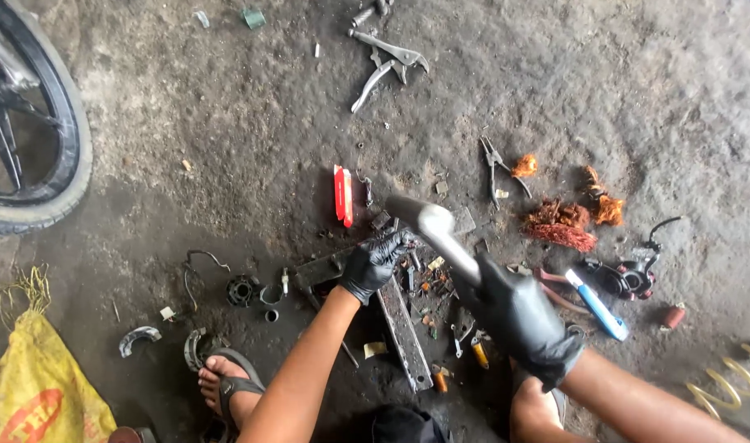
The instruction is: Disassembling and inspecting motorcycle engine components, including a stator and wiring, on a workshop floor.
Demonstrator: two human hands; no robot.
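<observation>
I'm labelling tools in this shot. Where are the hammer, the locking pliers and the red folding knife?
hammer point(420, 216), head view, on its blurred metal head.
locking pliers point(389, 60), head view, on the handles' joint.
red folding knife point(343, 195), head view, on the middle of its red body.

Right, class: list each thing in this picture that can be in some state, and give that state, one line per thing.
left hand: gloved, gripping a small part on the metal bar
right hand: gloved, closed on the hammer handle
hammer: raised, blurred
metal bar: lying flat on the floor
locking pliers: lying on the floor, handles apart
red folding knife: closed
wheel: upright, partly in view
</observation>
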